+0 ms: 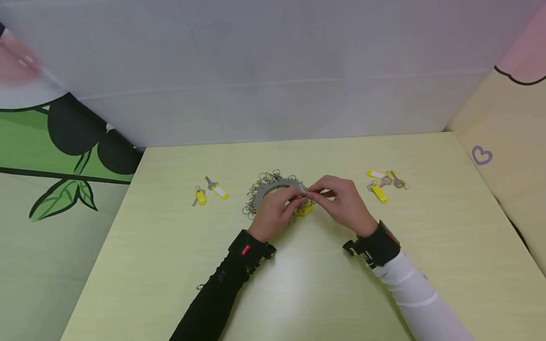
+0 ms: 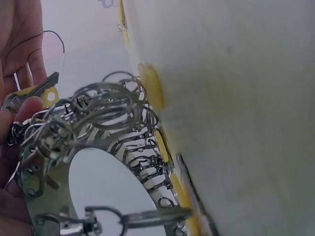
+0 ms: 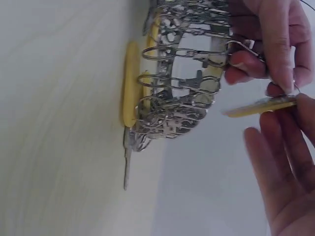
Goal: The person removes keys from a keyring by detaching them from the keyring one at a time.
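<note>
A grey metal ring (image 1: 258, 198), fringed all round with clips and small split rings, is being held tilted over the middle of the pale table (image 1: 170, 265). Its near-right side is being gripped between the curled fingers of the left hand (image 1: 273, 213) – exactly which clip is being pinched cannot be told. Just beside it, a key with a yellow tag (image 3: 261, 106) is being pinched by the thumb and fingertips of the right hand (image 1: 343, 201), and the two hands' fingertips are being brought together there. Another yellow tag (image 3: 130, 88) is being shown close to the ring's lower edge; whether it is being held by a clip is unclear. Two tagged keys (image 1: 220, 191) are being left lying on the left – well apart from the ring – and a cluster of tagged keys (image 1: 379, 193) is being left on the right.
</note>
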